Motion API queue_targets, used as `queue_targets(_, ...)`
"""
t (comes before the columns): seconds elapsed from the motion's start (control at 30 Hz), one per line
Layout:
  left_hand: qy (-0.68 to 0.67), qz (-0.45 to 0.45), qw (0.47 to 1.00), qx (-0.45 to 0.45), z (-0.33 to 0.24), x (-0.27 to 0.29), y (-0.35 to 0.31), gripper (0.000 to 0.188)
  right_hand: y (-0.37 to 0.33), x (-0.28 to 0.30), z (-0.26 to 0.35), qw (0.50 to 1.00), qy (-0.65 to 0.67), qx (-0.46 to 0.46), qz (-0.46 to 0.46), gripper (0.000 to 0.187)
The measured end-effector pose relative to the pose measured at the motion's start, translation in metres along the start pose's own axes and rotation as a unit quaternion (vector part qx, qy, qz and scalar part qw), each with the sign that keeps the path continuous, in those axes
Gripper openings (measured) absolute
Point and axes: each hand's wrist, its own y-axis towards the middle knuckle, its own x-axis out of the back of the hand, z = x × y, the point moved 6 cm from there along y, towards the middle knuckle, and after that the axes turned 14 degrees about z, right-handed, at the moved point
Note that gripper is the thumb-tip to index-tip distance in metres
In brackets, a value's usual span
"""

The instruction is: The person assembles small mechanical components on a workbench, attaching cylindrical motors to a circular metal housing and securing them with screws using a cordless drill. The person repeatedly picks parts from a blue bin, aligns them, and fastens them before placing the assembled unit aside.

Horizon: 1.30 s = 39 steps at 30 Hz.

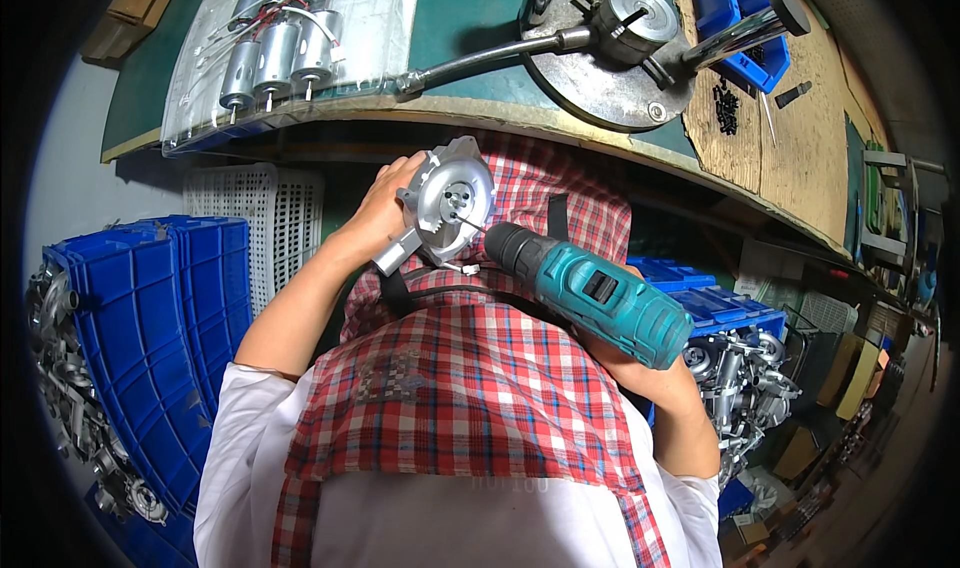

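Note:
My left hand (383, 206) is closed round the side of a round silver metal housing (433, 196), held above my lap with its dished face up. A small white connector (467, 269) hangs by its lower edge. My right hand (640, 373) grips a teal and black cordless drill (600, 303), and most of its fingers are hidden behind the tool. The drill's thin bit (468, 222) points left and reaches the hub at the housing's middle. Whether the tip sits in a screw there is too small to tell.
On the green bench ahead, several small motors (275, 56) with wires lie on clear plastic. A round metal fixture (610, 83) with a lever stands near the edge. Behind it are a blue bin (730, 8) and black screws (726, 108). Blue crates (140, 318) of metal parts flank me.

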Motion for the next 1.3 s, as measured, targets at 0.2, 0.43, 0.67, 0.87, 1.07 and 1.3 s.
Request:
queue_targets(0.2,0.007,-0.001,1.0,0.004,0.0,0.0,-0.001,0.047,-0.008,-0.004,-0.012,0.999,0.007,-0.031,-0.011,0.04)
queue_targets(0.43,0.009,0.039,0.999,0.026,-0.003,0.006,0.001,0.055,-0.023,0.003,-0.024,0.99,0.129,-0.055,-0.035,0.035)
queue_targets(0.67,-0.717,0.103,0.68,-0.117,0.005,0.016,0.026,0.042,-0.106,0.074,-0.025,0.908,0.359,0.069,-0.203,0.086)
queue_targets(0.87,-0.368,-0.065,0.88,-0.292,-0.144,0.09,0.106,0.056,-0.11,0.1,-0.009,0.853,0.309,0.099,-0.41,0.064)
queue_targets(1.07,-0.11,-0.214,0.902,-0.357,-0.168,0.106,0.179,0.044,-0.114,0.099,-0.018,0.83,0.319,0.078,-0.451,0.054)
queue_targets(1.3,-0.297,-0.177,0.872,-0.346,-0.17,0.101,0.209,0.043,-0.125,0.119,-0.039,0.803,0.306,0.039,-0.511,0.039)
